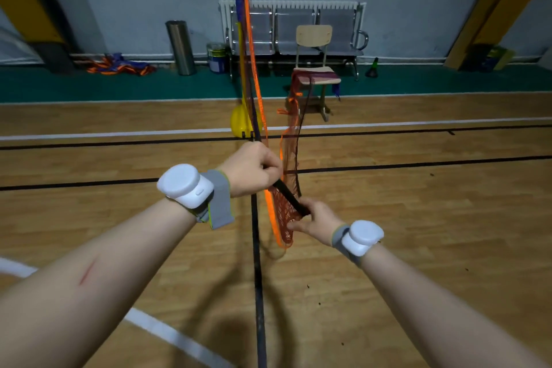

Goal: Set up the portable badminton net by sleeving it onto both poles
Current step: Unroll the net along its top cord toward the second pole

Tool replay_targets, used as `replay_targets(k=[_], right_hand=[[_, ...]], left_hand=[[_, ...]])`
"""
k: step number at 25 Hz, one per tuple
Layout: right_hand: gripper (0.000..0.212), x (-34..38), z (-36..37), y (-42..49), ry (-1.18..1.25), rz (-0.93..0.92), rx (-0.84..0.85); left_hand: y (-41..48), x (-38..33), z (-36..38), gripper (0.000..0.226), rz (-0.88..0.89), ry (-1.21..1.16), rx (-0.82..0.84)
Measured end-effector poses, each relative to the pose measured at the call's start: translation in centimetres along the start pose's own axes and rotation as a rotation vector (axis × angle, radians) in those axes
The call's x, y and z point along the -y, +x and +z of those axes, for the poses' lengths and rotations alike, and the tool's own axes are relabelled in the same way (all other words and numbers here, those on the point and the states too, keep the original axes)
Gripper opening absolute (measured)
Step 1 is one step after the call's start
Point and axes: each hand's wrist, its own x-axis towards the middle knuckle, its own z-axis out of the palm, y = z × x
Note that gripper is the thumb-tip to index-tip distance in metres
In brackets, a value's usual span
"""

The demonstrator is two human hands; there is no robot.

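item: black pole (288, 196), held low between our hands above the court floor (418, 218), long axis slanting from upper left down to lower right. orange net (288, 230) bunched at its lower end, trailing off toward the chair (315, 36). left hand (251, 170): fingers curled round the pole's upper part. right hand (318, 219): fingers pinching mesh at the lower tip, nearer the net. far pole (242, 69) upright on yellow base (238, 122), well beyond. open floor either side.

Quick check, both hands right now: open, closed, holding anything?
Left hand: closed in a fist round the black pole.
Right hand: grips the pole's near end, with the orange net under its fingers.
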Motion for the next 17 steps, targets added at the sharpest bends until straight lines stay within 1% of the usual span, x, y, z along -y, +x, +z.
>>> replay_targets(k=[1,3,5,7,9,10,11,12,13,15,17], right_hand=[[0.043,-0.9,-0.1,-0.6,-0.075,0.016,0.018],[0.039,-2.3,-0.5,-2.0,-0.201,0.025,0.007],[0.032,-3.1,-1.0,-3.0,-0.198,0.043,-0.021],[0.03,-3.2,-1.4,-4.1,-0.151,0.066,-0.048],[0.031,-3.0,-1.6,-5.1,-0.16,0.052,-0.074],[0.031,-2.7,-1.7,-5.9,-0.192,0.042,-0.095],[0.03,-2.2,-1.7,-6.7,-0.221,0.032,-0.112],[0.029,-1.7,-1.6,-7.4,-0.234,0.019,-0.124],[0.028,-1.1,-1.4,-8.0,-0.242,-0.001,-0.125],[0.028,0.4,-0.8,-9.3,-0.27,-0.059,-0.13],[0.027,1.8,0.0,-10.6,-0.266,-0.101,-0.161]], left_hand=[[-0.5,-0.2,-0.1,0.024,-0.021,-0.038,-0.043],[-1.3,-0.5,-0.1,0.025,-0.063,-0.033,-0.103],[-2.0,-0.2,0.3,0.025,-0.09,0.007,-0.113],[-2.4,0.5,1.1,0.024,-0.112,0.079,-0.111],[-2.8,1.1,2.0,0.022,-0.134,0.241,-0.121],[-3.2,1.1,2.6,0.029,-0.142,0.331,-0.091],[-3.5,1.2,3.3,0.045,-0.142,0.383,-0.033],[-3.6,1.1,4.1,0.06,-0.118,0.378,0.034],[-3.8,0.6,4.9,0.067,-0.071,0.351,0.09],[-4.4,-0.8,6.7,0.068,0.05,0.307,0.175],[-5.5,-1.7,7.9,0.061,0.077,0.271,0.254]])
